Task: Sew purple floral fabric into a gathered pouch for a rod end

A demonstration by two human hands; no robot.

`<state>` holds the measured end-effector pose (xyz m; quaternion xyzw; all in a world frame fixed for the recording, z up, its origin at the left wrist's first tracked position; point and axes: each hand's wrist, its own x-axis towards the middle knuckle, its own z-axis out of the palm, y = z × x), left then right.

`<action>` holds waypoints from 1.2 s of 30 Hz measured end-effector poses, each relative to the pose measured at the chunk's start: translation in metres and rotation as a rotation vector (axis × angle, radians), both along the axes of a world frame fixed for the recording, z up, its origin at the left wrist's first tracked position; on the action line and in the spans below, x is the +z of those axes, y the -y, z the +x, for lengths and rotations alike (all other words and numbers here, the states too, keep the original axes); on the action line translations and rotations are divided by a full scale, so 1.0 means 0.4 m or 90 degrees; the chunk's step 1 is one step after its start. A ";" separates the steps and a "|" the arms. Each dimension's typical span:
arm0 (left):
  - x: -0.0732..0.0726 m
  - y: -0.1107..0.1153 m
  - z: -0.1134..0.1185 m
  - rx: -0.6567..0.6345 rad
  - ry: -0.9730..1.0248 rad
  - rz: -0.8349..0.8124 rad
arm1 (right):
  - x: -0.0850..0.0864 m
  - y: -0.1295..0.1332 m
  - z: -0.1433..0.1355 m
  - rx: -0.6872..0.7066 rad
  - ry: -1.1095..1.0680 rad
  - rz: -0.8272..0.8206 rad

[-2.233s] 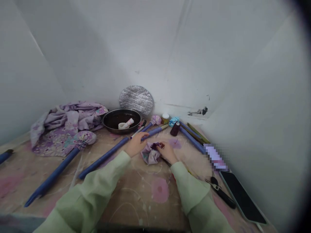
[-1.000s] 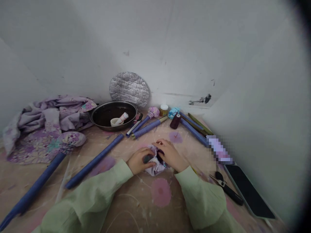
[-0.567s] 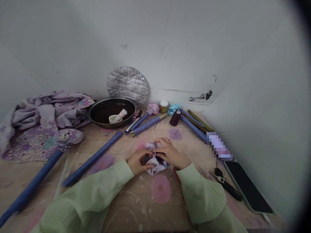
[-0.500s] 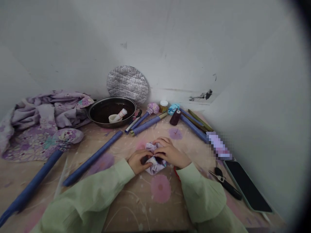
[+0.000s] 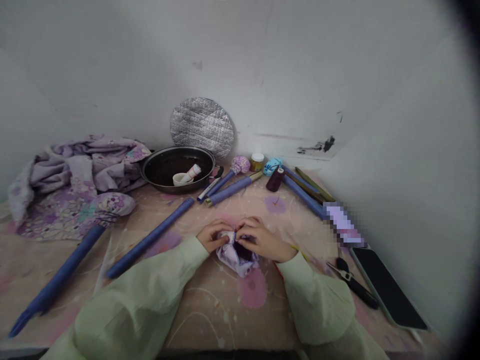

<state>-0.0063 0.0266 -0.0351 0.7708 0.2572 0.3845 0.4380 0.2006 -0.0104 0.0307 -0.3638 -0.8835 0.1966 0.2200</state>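
Both hands are at a small piece of purple floral fabric (image 5: pixel 237 261) over the middle of the table. My left hand (image 5: pixel 213 237) pinches the fabric's upper left edge between thumb and fingers. Close beside it, my right hand (image 5: pixel 262 240) has its fingers bent together on the upper right edge. Between and below the fingers the fabric gapes, with a dark hollow or dark piece inside that I cannot make out. The fabric's lower edge hangs toward me, near a pink printed flower on the tablecloth (image 5: pixel 202 320).
Left: crumpled floral cloth (image 5: pixel 71 170), a blue-wrapped stick with a fabric head (image 5: pixel 112 207), a blue rod (image 5: pixel 150 237). Behind: a black pan (image 5: pixel 165 187), a silver round mat (image 5: pixel 202 125), a jar (image 5: pixel 257 162), a dark thread cone (image 5: pixel 275 181). Right: pliers (image 5: pixel 360 290), a phone (image 5: pixel 390 287).
The fabric has been turned so its opening and lower edge face me more. My left hand has shifted up to its top edge. The whole view has moved slightly.
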 end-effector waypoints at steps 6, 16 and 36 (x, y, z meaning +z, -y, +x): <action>-0.014 0.008 -0.002 0.009 0.013 -0.092 | -0.025 0.007 0.008 -0.047 -0.058 0.004; 0.015 -0.004 -0.007 -0.004 0.038 -0.132 | -0.025 0.017 0.024 -0.054 -0.165 -0.088; 0.080 0.078 0.014 0.207 -0.223 0.251 | -0.076 0.023 0.009 -0.076 -0.071 0.016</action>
